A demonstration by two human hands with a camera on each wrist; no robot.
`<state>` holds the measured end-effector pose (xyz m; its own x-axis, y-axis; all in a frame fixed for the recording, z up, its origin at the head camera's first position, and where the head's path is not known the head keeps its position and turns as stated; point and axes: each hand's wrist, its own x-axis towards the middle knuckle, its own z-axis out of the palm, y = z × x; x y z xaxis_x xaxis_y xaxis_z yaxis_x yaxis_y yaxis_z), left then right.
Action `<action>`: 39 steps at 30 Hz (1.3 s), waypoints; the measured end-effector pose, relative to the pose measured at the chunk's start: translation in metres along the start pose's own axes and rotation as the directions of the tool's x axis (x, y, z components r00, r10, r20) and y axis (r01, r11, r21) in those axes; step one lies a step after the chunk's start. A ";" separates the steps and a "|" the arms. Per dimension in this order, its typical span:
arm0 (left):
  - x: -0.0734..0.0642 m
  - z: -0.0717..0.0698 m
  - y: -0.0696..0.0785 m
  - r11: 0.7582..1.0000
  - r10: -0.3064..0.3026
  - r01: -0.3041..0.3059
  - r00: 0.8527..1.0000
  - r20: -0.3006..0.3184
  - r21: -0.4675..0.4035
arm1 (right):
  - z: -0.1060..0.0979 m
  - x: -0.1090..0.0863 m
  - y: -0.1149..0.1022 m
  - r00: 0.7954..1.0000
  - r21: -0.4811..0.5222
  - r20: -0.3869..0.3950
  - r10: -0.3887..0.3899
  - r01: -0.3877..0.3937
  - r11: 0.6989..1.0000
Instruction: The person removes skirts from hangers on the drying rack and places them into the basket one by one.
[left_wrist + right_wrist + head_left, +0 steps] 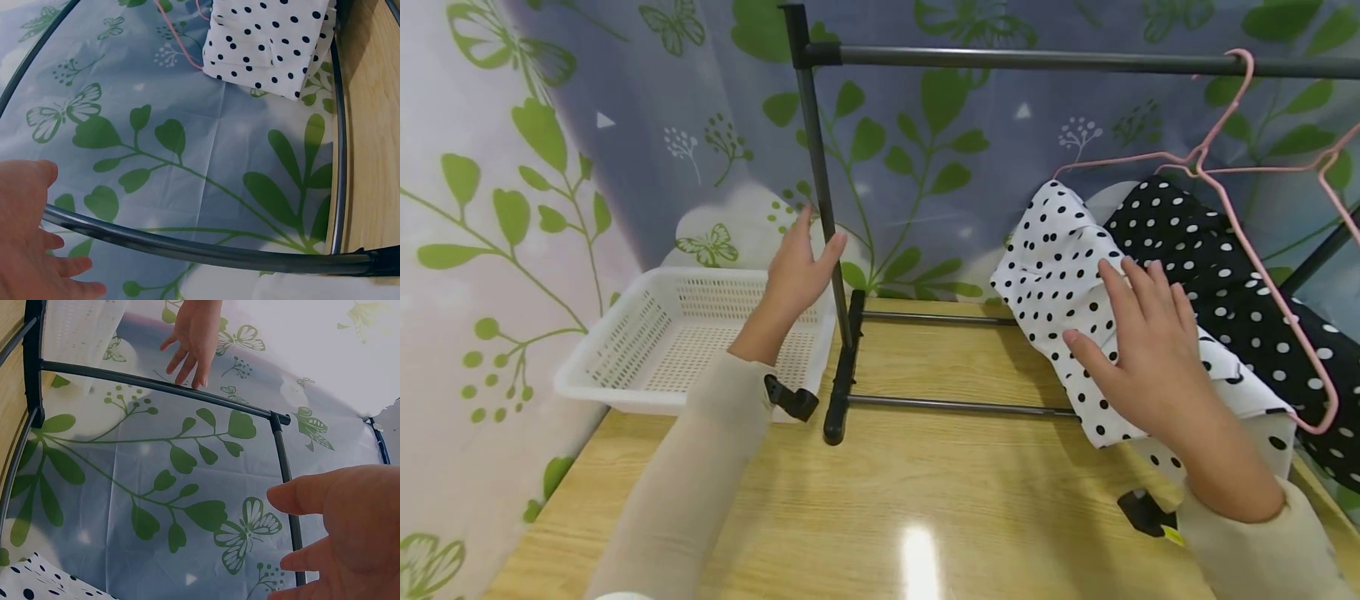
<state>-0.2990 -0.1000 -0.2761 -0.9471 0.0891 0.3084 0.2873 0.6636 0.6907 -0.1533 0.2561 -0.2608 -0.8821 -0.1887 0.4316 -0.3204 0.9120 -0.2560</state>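
Observation:
My left hand (802, 271) is held up beside the left post (817, 158) of a dark metal clothes rack, fingers extended and thumb apart. In the left wrist view its fingers spread next to that post and hold nothing; whether the thumb touches it I cannot tell. My right hand (1157, 358) hovers palm-forward with spread fingers in front of a white cloth with black dots (1060, 250). Behind it hangs a black cloth with white dots (1180, 225). Pink hangers (1213, 137) hang from the rack's top bar (1000, 58), above these cloths. The right wrist view shows the right hand (350, 531) with nothing in it.
A white perforated basket (617, 333) stands on the wooden table (940, 492), left of the rack and partly behind my left forearm. The rack's black foot (842, 392) and two low crossbars (955, 406) rest on the table. A leaf-patterned curtain (910, 167) covers the back.

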 end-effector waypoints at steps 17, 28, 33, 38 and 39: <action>0.025 -0.013 0.009 0.998 -0.031 0.030 1.000 -0.005 -0.058 | -0.019 0.009 0.004 0.999 -0.056 -0.009 0.041 -0.041 0.998; 0.036 -0.014 0.011 0.992 -0.084 0.082 0.996 -0.016 -0.092 | -0.020 0.008 0.006 0.998 -0.034 -0.033 0.058 -0.059 0.998; 0.041 -0.011 0.013 0.994 -0.085 0.083 0.996 -0.014 -0.073 | -0.021 0.008 0.006 0.998 -0.037 -0.033 0.053 -0.055 0.998; 0.046 -0.009 0.012 0.993 -0.079 0.077 0.997 -0.013 -0.088 | -0.023 0.007 0.007 0.998 -0.041 -0.028 0.056 -0.057 0.998; 0.047 -0.009 0.011 0.993 -0.077 0.075 0.997 -0.015 -0.092 | -0.024 0.006 0.007 0.998 -0.041 -0.025 0.061 -0.062 0.997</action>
<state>-0.3393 -0.0947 -0.2482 -0.9642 0.0270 0.2638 0.2271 0.5976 0.7689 -0.1527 0.2699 -0.2391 -0.8911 -0.1239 0.4365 -0.2508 0.9362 -0.2462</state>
